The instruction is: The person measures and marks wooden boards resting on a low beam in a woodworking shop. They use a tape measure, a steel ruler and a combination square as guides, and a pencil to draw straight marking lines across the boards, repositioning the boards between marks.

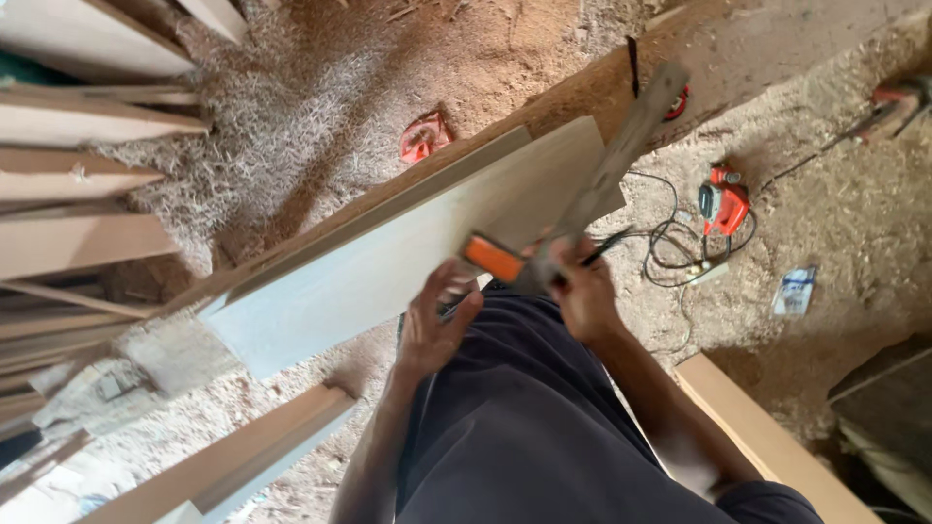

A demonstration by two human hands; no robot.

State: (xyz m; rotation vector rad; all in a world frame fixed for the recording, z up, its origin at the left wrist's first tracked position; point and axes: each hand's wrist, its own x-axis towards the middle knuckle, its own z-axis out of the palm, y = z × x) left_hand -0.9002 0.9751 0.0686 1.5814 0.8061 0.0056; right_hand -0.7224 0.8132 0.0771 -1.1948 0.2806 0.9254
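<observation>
Your right hand (pixel 585 296) fingers clamped on blurred try square (pixel 582 199) over pale board (pixel 388 262); left hand (pixel 437 325) fingers half-curled, grip unclear; square's orange stock partly hidden.

Floor (pixel 320 116) is covered w/ sawdust & shavings. A long plank (pixel 388 262) is laid diagonally across it. An orange power tool (pixel 723 199) w/ coiled black cable (pixel 670 243) is seen on the sawdust near the right edge, a red object (pixel 424 136) near the top, a white-blue packet (pixel 794 289) beside the cable.
</observation>
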